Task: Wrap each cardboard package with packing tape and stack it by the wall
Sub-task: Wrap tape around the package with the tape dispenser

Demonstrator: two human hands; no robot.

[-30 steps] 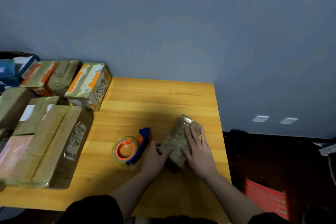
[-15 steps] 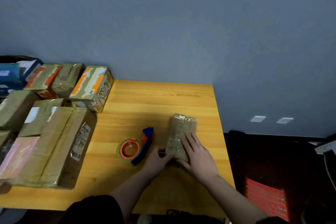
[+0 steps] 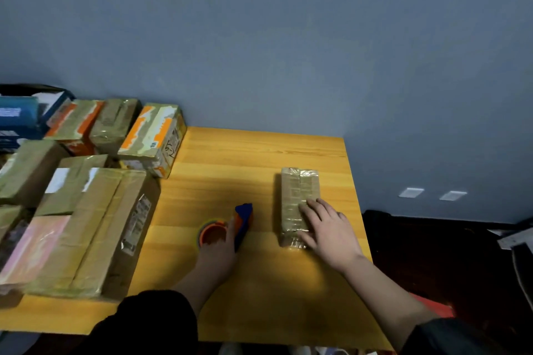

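The package (image 3: 298, 204) lies lengthwise away from the person; the right hand (image 3: 327, 229) rests flat on it, while the left hand (image 3: 219, 251) grasps the tape dispenser (image 3: 230, 226) beside it.

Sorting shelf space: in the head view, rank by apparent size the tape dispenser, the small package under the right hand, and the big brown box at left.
1. Big brown box, though it sits nearer the camera.
2. Small package.
3. Tape dispenser, partly hidden by the left hand.
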